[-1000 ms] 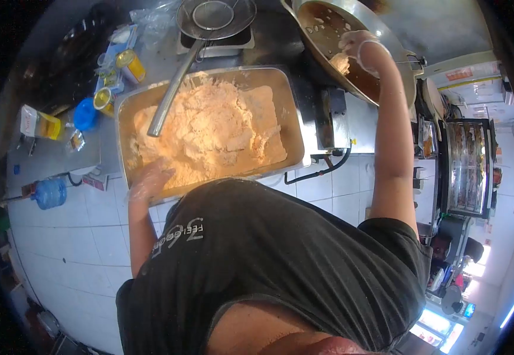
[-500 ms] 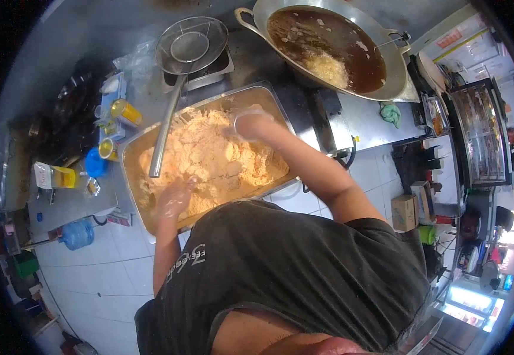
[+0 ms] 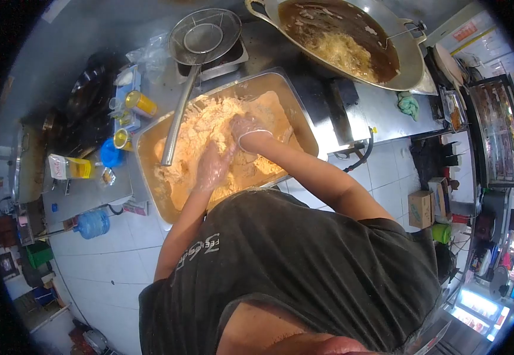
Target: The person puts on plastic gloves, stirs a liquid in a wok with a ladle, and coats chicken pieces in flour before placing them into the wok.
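Observation:
A large metal tray (image 3: 305, 112) holds orange-tan floury coating (image 3: 201, 133) with lumpy coated pieces in it. Both my hands wear clear, flour-dusted plastic gloves. My left hand (image 3: 212, 168) lies in the near middle of the coating, its fingers stretched out and apart. Just up and to the right, my right hand (image 3: 248, 129) presses into the mix beside it, a white band at the wrist. Its fingertips are buried in the coating, so I cannot make out what they hold. A long-handled wire strainer (image 3: 205, 36) rests with its handle across the tray's left side.
A big wok (image 3: 414, 50) of bubbling oil stands at the far right, with food frying in it. Yellow-labelled containers (image 3: 141, 104), a blue lid (image 3: 111, 153) and a pouch (image 3: 69, 167) are on the left. A green cloth (image 3: 408, 105) lies on the right counter.
My hands have come together in the middle of the tray. The left moved right and up from the near-left edge, the right slightly down. The whole view has shifted a little.

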Demonstrator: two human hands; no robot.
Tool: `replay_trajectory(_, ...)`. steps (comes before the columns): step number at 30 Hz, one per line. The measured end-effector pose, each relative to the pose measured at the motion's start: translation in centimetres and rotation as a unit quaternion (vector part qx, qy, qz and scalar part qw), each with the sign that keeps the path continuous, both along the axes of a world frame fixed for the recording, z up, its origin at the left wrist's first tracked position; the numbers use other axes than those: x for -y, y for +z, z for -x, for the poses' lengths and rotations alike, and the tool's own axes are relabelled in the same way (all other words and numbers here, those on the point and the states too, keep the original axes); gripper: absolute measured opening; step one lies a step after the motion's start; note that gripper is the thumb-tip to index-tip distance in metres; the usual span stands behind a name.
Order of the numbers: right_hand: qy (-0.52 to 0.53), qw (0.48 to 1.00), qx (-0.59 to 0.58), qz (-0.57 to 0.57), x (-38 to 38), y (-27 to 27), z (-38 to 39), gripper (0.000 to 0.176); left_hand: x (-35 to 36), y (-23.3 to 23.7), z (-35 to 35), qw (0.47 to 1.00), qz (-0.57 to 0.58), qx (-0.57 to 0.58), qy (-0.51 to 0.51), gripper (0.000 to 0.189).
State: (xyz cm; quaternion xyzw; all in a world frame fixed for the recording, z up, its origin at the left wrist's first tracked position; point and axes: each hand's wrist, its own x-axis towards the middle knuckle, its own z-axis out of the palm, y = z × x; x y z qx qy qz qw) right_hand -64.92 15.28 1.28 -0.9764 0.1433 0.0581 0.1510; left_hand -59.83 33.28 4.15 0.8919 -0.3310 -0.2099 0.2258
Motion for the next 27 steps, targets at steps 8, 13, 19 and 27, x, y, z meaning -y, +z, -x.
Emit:
replay_trajectory(8,0.006,0.994,-0.034,-0.106,0.5,4.9,3.0,0.042,-3.7,-0.3,-2.9,0.994,0.095,-0.029,-0.043,0.064)
replay_trajectory(13,-0.128,0.944,0.027,-0.304,2.7,1.8,4.2,0.044,-7.7,-1.4,-3.9,0.996,0.057,-0.029,-0.066,0.060)
replay_trajectory(19,-0.011,0.979,0.016,-0.203,3.2,5.5,5.8,0.044,-8.3,2.0,-3.7,0.985,-0.135,-0.072,-0.081,0.052)
replay_trajectory(27,0.012,0.983,0.167,-0.078,1.7,9.4,5.0,0.037,-10.1,-1.9,-5.9,0.993,-0.076,-0.064,-0.067,0.056)
